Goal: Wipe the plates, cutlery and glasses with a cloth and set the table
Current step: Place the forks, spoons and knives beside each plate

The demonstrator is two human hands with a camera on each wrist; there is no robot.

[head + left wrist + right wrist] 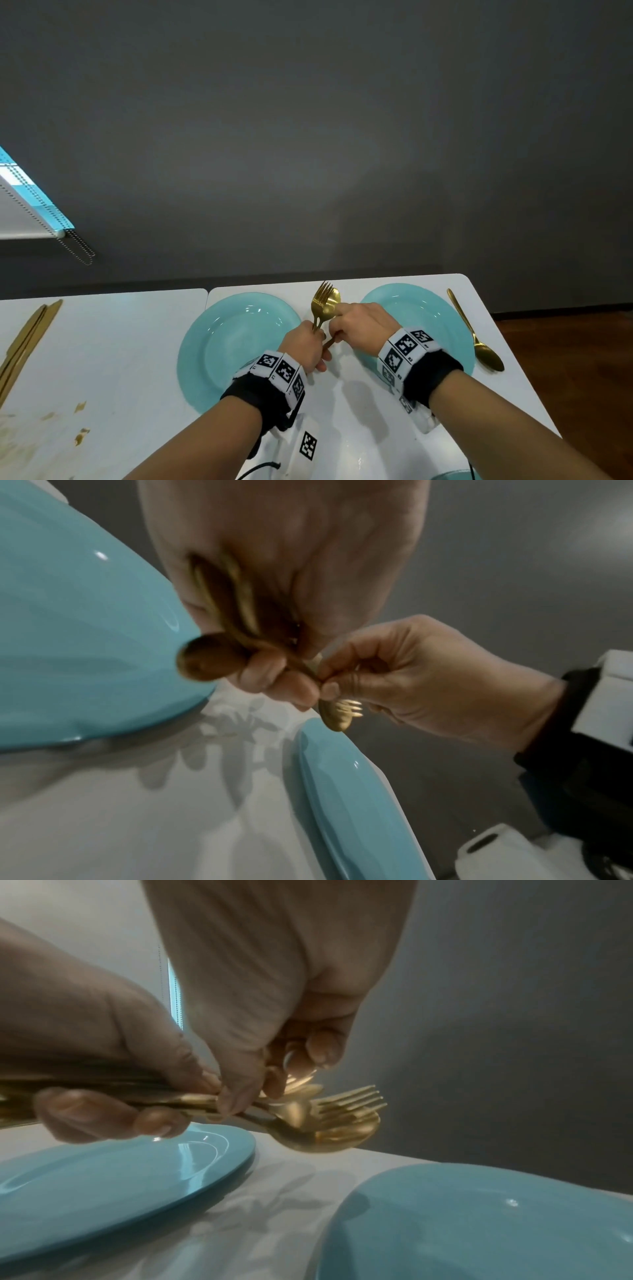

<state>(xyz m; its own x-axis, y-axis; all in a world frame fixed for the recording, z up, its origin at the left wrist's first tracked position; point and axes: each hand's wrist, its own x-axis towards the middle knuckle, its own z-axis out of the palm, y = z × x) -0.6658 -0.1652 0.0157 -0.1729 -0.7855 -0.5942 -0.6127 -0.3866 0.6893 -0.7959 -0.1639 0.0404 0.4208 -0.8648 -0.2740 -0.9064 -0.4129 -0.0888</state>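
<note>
Between two teal plates (pixel 236 342) (pixel 442 318) on white worktop (pixel 120 359), left hand (pixel 303 346) gripping gold cutlery bundle (pixel 323 306), fork and spoon heads toward 12 o'clock, right hand (pixel 359 323) pinching one piece, one gold spoon (pixel 474 334) at 3 o'clock, gold knives (pixel 24 341) at 9 o'clock, count unclear.

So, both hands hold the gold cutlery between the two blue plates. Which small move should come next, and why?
Probably the right hand should draw one piece out of the gold cutlery bundle while the left hand keeps the rest. Its fingertips already pinch there, a spoon lies right of the right plate, and the table beside the left plate shows no cutlery.
</note>
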